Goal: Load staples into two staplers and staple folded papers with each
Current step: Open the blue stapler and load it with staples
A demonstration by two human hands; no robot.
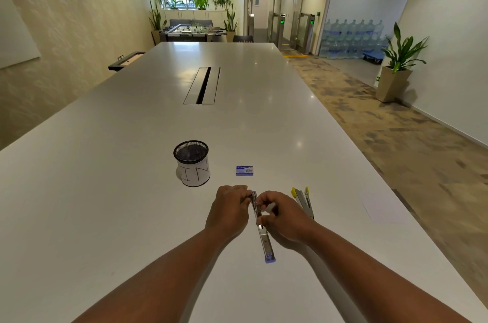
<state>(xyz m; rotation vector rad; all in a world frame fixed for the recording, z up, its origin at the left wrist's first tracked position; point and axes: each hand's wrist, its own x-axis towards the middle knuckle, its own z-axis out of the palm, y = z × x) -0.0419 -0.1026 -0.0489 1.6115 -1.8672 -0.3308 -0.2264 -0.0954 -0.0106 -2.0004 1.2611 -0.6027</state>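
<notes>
The left hand [229, 210] lies knuckles-up on the white table [105, 204], its fingers curled together and their tips pinching the far end of an opened stapler [261, 227]. The right hand [284, 217] sits just beside it on the other side of the stapler, fingers bent and pinched over the middle of the metal channel; what exactly lies between the fingertips is too small to tell. The stapler is swung open flat, a long silver strip running from between the two hands back toward the person, ending in a blue-purple tip nearest the camera. Both forearms reach in from the bottom edge.

Just right of the right hand, a second stapler [303, 201] with yellow ends lies on the table, also opened, partly hidden behind the wrist. Beyond the hands, a small blue staple box [244, 170] rests flat on the tabletop. To its left stands a black mesh cup [192, 163] wrapped in white paper with the letters "IN" on it. Well to the right, near the table's edge, lies a pale sheet of paper [383, 210], hard to make out against the surface.
</notes>
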